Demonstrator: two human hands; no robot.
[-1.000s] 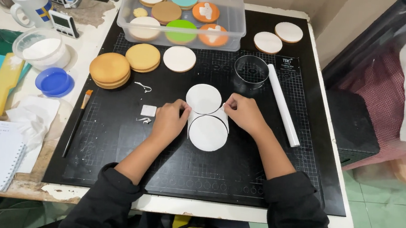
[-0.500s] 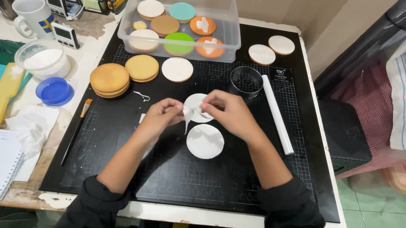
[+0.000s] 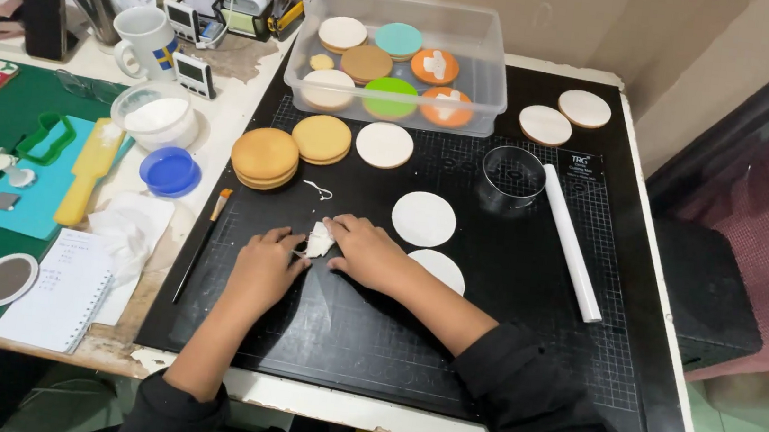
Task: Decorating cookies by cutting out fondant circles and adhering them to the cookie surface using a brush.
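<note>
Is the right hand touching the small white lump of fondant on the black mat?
Touching. The head view shows the right hand with its fingertips pressed onto the white lump, no gap between them; the left hand meets it from the other side.

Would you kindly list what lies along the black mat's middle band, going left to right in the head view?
Paintbrush → left hand → white scrap → right hand → white disc → metal ring cutter → white rolling pin.
</note>
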